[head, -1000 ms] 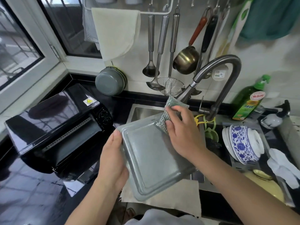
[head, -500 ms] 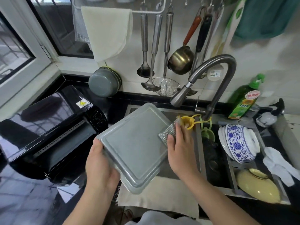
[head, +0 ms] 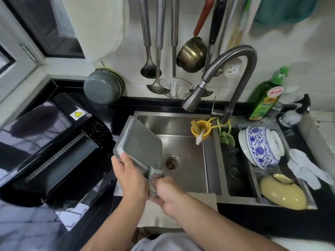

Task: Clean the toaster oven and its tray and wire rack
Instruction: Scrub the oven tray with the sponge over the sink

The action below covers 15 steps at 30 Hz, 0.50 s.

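My left hand (head: 129, 175) grips the near edge of the grey metal tray (head: 140, 144), which is tilted over the left side of the steel sink (head: 188, 151). Against the tray's near right corner sits a silvery scouring pad (head: 154, 178), held in my right hand (head: 167, 193). The black toaster oven (head: 49, 144) stands on the dark counter to the left, its door side facing me. No wire rack is in view.
A curved faucet (head: 233, 77) arches over the sink. A yellow holder (head: 201, 129) hangs at the sink's right wall. Blue-and-white bowls (head: 261, 145), a yellow lid (head: 282, 192) and a white cloth (head: 304, 169) fill the right drainer. A green soap bottle (head: 266, 98) stands behind; utensils hang above.
The tray has swung down and left into the sink, now seen more edge-on. My right hand moved the pad from the tray's far side to its near right corner.
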Each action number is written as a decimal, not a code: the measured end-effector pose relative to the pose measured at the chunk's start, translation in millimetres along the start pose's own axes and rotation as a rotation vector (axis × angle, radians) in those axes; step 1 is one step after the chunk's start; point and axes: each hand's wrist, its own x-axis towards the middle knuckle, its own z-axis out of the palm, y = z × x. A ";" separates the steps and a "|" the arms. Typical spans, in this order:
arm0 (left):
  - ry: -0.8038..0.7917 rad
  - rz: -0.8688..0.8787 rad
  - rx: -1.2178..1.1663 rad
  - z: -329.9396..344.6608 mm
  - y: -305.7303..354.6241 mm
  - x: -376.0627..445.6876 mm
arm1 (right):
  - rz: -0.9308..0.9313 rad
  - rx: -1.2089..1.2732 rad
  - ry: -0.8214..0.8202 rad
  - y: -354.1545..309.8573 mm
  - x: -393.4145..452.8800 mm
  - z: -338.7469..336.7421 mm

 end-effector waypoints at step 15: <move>-0.949 0.350 1.069 16.0 -76.8 86.0 | -0.124 -0.182 0.407 -55.6 32.9 -174.8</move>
